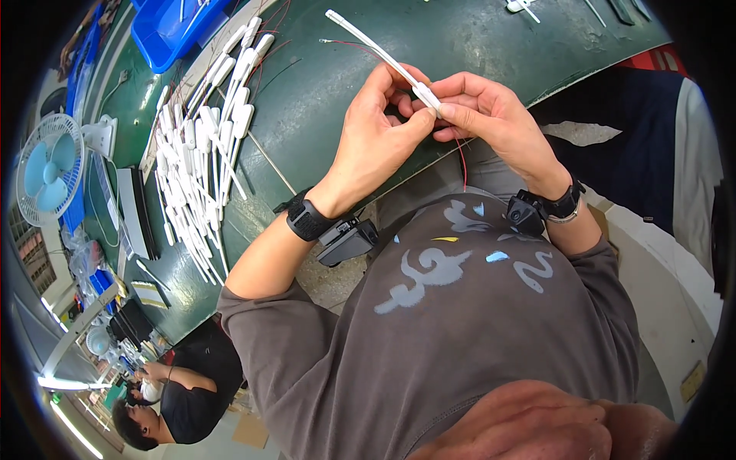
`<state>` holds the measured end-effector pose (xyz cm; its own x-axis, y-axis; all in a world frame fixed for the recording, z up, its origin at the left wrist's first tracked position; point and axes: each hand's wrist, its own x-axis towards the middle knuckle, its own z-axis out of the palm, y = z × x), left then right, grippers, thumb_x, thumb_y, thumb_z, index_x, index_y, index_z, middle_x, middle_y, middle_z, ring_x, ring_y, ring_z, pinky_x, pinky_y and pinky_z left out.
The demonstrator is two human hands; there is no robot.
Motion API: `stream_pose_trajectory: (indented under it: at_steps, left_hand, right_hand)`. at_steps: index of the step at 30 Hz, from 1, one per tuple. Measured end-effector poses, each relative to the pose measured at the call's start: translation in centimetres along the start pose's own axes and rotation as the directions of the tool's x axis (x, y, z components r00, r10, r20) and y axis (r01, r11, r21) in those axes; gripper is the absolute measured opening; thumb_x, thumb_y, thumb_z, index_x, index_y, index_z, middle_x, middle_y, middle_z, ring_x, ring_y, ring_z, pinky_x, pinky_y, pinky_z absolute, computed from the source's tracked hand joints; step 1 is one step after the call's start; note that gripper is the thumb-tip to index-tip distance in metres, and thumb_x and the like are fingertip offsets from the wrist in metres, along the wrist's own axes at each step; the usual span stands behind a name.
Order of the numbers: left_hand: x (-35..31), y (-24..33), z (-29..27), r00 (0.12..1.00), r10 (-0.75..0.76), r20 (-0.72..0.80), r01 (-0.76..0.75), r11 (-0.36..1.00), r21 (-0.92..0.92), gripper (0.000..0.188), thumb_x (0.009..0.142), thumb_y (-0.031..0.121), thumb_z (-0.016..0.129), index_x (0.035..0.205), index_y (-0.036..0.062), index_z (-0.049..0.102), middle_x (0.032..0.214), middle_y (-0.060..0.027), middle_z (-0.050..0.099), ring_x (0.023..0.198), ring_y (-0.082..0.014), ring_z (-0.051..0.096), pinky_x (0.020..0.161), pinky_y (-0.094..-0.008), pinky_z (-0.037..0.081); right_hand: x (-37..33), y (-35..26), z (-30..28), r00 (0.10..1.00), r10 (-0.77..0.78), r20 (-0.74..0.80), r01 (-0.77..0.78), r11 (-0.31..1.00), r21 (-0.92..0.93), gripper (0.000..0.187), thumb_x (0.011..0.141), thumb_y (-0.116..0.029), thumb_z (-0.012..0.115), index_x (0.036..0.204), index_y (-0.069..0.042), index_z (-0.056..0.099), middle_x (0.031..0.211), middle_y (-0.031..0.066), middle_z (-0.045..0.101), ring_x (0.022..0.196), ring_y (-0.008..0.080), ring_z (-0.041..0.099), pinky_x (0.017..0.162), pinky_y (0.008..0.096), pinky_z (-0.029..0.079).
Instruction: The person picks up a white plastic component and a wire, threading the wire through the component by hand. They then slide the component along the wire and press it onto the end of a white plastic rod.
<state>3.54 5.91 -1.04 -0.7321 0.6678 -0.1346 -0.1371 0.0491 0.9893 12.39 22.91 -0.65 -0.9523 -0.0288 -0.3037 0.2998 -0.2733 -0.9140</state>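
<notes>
In front of my chest, over the table's near edge, I hold a slim white plastic stick (374, 48) with a wider body at its lower end. My left hand (376, 134) is closed, its thumb and curled fingers pinching that wider body. From the other side my right hand (498, 119) grips the same end, thumb pressed near its tip. The stick's thin shaft slants up and to the left. A thin red wire (464, 165) hangs below my hands, and another wire with a pale tip runs beside the shaft. My fingers partly cover the wider body.
Many similar white sticks (201, 146) with red wires lie heaped on the green table (307, 100) at left. A blue bin (157, 38) stands at the far left, near a fan (50, 165). Another person (195, 391) sits at lower left. Further parts lie at the far right.
</notes>
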Motion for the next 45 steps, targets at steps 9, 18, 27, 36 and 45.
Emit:
stream_pose_trajectory:
  at_steps: [9,18,27,36,45]
  left_hand:
    - [-0.3,0.3,0.1,1.000,-0.010,0.014,0.010,0.999,0.035,0.029,0.083,0.003,0.067,0.110,0.0014,0.055,0.089,0.0007,0.055,0.075,-0.0060,0.046,0.066,-0.0227,0.047]
    - [-0.7,-0.7,0.5,0.998,0.054,-0.030,-0.052,0.996,0.072,0.029,0.083,0.004,0.065,0.109,-0.0010,0.053,0.087,-0.0006,0.055,0.070,-0.0067,0.045,0.064,-0.0249,0.047]
    - [0.6,1.0,-0.9,0.982,-0.153,0.114,0.161,0.985,-0.061,0.026,0.087,0.007,0.063,0.110,-0.0019,0.055,0.093,-0.0043,0.062,0.074,-0.0067,0.060,0.054,-0.0209,0.048]
    - [0.3,0.1,-0.8,0.988,-0.135,0.075,0.137,0.990,-0.025,0.029,0.089,0.011,0.064,0.114,-0.0022,0.055,0.095,-0.0058,0.064,0.071,-0.0070,0.062,0.049,-0.0197,0.047]
    - [1.3,1.8,-4.3,0.991,-0.090,-0.099,0.087,0.996,-0.029,0.035,0.095,0.022,0.067,0.119,-0.0015,0.056,0.091,-0.0057,0.065,0.063,-0.0054,0.056,0.048,-0.0188,0.044]
  right_hand:
    - [-0.4,1.1,0.9,0.992,-0.119,-0.034,0.119,0.993,-0.027,0.028,0.101,-0.008,0.057,0.126,0.004,0.055,0.117,0.0100,0.067,0.105,0.0124,0.065,0.089,0.0264,0.055]
    - [-0.7,1.5,1.4,0.988,-0.139,-0.068,0.139,0.990,-0.009,0.028,0.101,-0.008,0.056,0.125,0.005,0.055,0.117,0.0111,0.066,0.104,0.0129,0.065,0.089,0.0267,0.055]
    - [-0.4,-0.1,0.7,0.999,0.017,-0.037,-0.016,0.999,0.033,0.031,0.101,-0.014,0.058,0.125,0.004,0.056,0.117,0.0109,0.066,0.101,0.0129,0.067,0.087,0.0260,0.056]
    - [0.0,-0.1,0.7,0.999,0.022,0.022,-0.022,1.000,-0.015,0.032,0.101,-0.017,0.057,0.125,0.003,0.056,0.111,0.0092,0.067,0.095,0.0128,0.068,0.083,0.0250,0.056]
    - [0.0,-0.1,0.4,0.997,-0.049,-0.060,0.047,0.998,-0.037,0.031,0.102,-0.016,0.055,0.127,0.001,0.055,0.094,0.0037,0.063,0.081,0.0093,0.063,0.075,0.0239,0.055]
